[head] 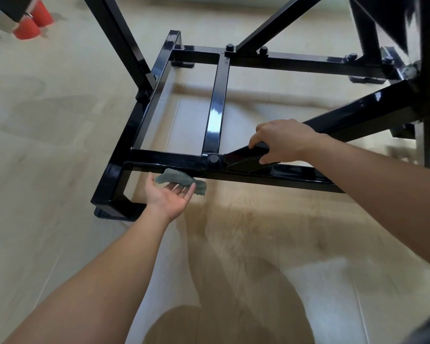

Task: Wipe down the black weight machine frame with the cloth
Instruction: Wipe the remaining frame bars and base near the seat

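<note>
Some cloth hidden behind left hand, below frame

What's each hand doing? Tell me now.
Left hand: open, palm up, pressing the cloth under the bar.
Right hand: closed, gripping the brace.

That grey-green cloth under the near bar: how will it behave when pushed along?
Probably floppy: the cloth droops past the flat fingers of the left hand. Likely light, resting on an open palm. It may bunch or slip on the glossy frame.

Bright even light, glare on glossy black frame, soft floor shadows, blurred, distorted edges
</note>
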